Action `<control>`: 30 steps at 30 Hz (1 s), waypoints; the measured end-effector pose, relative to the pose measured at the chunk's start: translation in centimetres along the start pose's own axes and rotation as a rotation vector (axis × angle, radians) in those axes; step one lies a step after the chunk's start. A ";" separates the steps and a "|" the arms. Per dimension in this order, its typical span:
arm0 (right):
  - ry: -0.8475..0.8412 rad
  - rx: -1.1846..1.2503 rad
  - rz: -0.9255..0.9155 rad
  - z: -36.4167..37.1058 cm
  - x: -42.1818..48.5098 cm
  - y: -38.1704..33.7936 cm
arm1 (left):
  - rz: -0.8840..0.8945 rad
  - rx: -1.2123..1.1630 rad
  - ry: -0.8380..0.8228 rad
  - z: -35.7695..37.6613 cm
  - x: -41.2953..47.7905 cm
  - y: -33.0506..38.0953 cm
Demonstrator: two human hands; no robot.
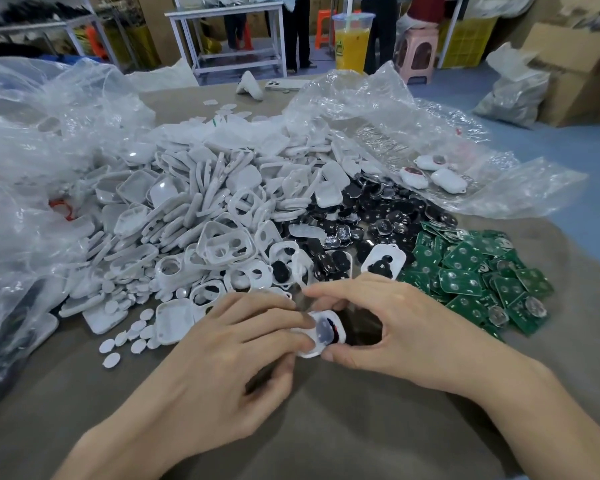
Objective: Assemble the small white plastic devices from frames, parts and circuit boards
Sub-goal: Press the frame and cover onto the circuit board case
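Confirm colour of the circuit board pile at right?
Green, with pale round pads; the circuit board pile shows clearly in the head view.

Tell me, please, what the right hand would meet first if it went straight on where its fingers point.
Probably the left hand: the right hand points leftward across the white device both hold, though depth is unclear.

White device pinched and half buried under left grip and right grip: its edges are covered, its dark insert unreadable. Far back, standing people cut off by the top edge; plastic bag runs off left.
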State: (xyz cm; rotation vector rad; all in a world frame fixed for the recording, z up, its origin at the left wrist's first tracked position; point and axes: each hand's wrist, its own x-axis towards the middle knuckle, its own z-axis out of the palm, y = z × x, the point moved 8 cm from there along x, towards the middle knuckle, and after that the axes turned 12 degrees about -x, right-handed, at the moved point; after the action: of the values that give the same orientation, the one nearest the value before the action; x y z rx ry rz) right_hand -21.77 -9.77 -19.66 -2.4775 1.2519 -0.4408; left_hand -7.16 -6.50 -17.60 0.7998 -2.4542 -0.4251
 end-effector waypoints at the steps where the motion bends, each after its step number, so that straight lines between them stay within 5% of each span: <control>1: 0.001 0.003 0.005 0.0 0.0 0.1 | 0.004 -0.003 -0.011 0.1 0.0 0.1; 30: -0.017 0.039 0.045 -0.1 0.1 0.3 | -0.074 -0.082 -0.203 1.6 0.7 0.1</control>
State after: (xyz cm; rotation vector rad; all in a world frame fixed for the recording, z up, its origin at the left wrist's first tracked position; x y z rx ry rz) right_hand -21.97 -10.01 -19.70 -2.4107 1.2777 -0.4284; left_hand -8.58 -6.70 -18.60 0.8513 -2.5786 -0.6589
